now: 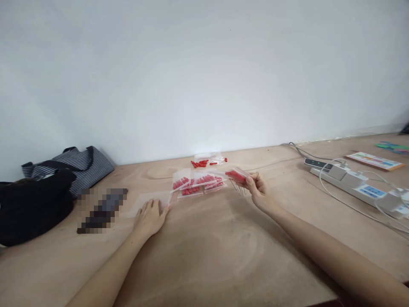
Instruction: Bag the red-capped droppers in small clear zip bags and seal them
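My right hand [259, 189] pinches a clear plastic bag of small red pieces [237, 175], held up off the table at the right of the other bags. Flat on the table, with fingers spread, my left hand [151, 216] touches an empty-looking translucent bag [161, 198]. Between the hands lie several clear bags with red pieces [198, 181], partly overlapping. Behind them, loose red capsule-like pieces [200, 163] are scattered beside another clear bag [207, 157] near the wall. Some thin pale strips [239, 188] show below the held bag.
On the left are a striped bag [84, 168], a black cloth item [38, 204] and a blurred-out dark object [104, 211]. To the right, a white power strip [358, 187] with cables, a printed card [374, 161] and green-blue pieces [393, 147] lie on the wooden table [204, 256].
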`<state>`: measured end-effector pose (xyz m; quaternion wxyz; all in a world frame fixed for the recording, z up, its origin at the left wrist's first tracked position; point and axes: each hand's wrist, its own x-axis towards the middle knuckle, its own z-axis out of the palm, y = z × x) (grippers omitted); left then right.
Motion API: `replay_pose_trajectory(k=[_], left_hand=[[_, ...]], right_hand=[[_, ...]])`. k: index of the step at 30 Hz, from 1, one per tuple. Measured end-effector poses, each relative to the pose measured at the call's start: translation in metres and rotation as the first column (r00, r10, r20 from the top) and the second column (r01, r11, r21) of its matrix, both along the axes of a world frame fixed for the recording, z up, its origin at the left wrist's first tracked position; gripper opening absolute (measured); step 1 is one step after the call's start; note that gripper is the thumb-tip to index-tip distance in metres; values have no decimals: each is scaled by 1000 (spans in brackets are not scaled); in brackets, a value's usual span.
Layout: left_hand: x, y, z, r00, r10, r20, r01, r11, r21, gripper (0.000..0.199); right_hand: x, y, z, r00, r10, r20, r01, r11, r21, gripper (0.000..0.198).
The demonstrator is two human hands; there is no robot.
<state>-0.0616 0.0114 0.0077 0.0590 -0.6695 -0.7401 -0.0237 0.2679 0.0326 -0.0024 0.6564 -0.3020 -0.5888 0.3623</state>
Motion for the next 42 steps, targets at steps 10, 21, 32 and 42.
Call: replay_pose_trajectory(k=[10,21,32,42], left_hand=[[35,-60,5,933,-359,-15,359,933,-3,33],[42,-41,6,639,-735,227,762,644,-63,54],[112,-37,-7,614,-698,368,748,663,9,59],[111,-38,-9,609,-701,370,740,671,53,58]], right_hand=[[-65,80,4,666,-130,734,-74,968,239,9],[-43,25,0,620,-268,738,-55,923,381,9],[0,-41,-13,527,17,850,-308,936,172,19],[-1,-42,-11,520,43,853,-371,911,180,24]])
